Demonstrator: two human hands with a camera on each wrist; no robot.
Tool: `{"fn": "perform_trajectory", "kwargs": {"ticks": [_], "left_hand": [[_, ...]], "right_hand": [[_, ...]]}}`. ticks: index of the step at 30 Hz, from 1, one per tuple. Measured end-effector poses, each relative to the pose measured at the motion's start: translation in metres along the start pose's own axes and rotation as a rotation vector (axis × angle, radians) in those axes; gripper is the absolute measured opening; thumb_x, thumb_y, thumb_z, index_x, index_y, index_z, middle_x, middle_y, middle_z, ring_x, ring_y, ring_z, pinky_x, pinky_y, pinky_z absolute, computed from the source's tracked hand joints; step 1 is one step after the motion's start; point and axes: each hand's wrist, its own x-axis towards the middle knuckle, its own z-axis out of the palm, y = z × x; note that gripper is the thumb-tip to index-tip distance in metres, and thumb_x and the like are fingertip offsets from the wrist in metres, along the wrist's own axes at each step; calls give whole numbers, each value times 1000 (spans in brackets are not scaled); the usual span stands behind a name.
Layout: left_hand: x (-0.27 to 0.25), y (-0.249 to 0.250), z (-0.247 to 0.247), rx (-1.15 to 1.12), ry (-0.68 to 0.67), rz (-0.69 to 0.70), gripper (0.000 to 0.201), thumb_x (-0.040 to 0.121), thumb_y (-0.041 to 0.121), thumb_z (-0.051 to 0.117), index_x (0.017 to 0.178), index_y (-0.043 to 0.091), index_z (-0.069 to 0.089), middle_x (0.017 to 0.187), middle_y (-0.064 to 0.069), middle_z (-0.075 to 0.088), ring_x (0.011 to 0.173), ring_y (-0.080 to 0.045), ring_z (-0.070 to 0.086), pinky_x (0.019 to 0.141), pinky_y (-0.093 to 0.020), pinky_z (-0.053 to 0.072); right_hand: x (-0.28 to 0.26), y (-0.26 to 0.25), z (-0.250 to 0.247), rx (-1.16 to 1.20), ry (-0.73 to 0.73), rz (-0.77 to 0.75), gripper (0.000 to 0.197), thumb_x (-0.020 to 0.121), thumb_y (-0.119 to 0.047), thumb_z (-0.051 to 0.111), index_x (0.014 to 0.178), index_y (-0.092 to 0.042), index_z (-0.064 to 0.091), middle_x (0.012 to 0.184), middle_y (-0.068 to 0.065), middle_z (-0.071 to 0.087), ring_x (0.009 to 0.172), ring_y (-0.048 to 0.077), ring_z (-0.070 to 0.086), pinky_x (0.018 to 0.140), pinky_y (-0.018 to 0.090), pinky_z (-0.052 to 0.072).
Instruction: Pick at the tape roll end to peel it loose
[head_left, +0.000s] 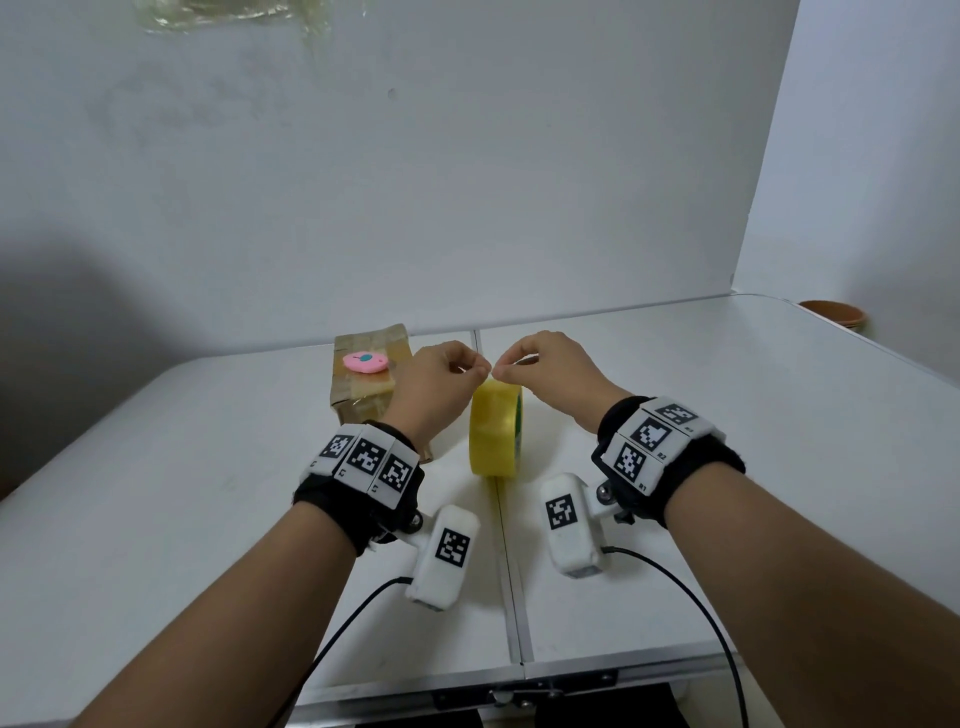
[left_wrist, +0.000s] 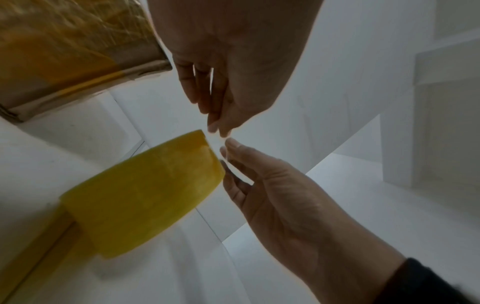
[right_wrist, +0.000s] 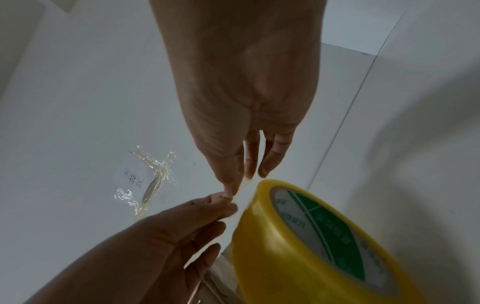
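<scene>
Directly beneath the two hands a yellow tape roll (head_left: 495, 428) is stood on edge on the white table (head_left: 727, 415). Its loose clear tape end (right_wrist: 242, 190) is pinched at the top of the roll between thumb and forefinger of the left hand (head_left: 441, 382) and likewise of the right hand (head_left: 550, 371), whose fingertips nearly meet above the roll. Just to the outer side of the left hand a taped cardboard box (head_left: 363, 389) is seen, with a pink cutter (head_left: 364, 362) laid on top.
</scene>
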Motion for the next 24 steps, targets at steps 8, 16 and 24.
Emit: {"fn": "perform_trajectory", "kwargs": {"ticks": [8, 16, 24], "left_hand": [[1, -5, -2, -173, -34, -102, 12, 87, 14, 60, 89, 10, 70, 94, -2, 70, 86, -12, 60, 72, -20, 43], [-3, 1, 1, -143, -52, -85, 18, 87, 26, 63, 89, 10, 71, 81, 4, 68, 76, -9, 59, 68, -20, 43], [-5, -3, 3, -30, 12, -30, 8, 87, 17, 64, 88, 11, 69, 78, 4, 64, 72, -8, 56, 62, -15, 42]], "right_hand": [[-6, -2, -7, 112, 39, 170, 30, 96, -33, 56, 74, -13, 51, 102, 19, 71, 95, 31, 70, 93, 41, 57], [-11, 6, 4, 259, -150, 268, 48, 90, -34, 68, 129, -9, 53, 123, 18, 66, 94, 22, 64, 93, 39, 55], [-13, 4, 5, 233, -220, 245, 43, 93, -39, 60, 120, -5, 59, 123, 22, 66, 101, 25, 65, 103, 43, 51]]}}
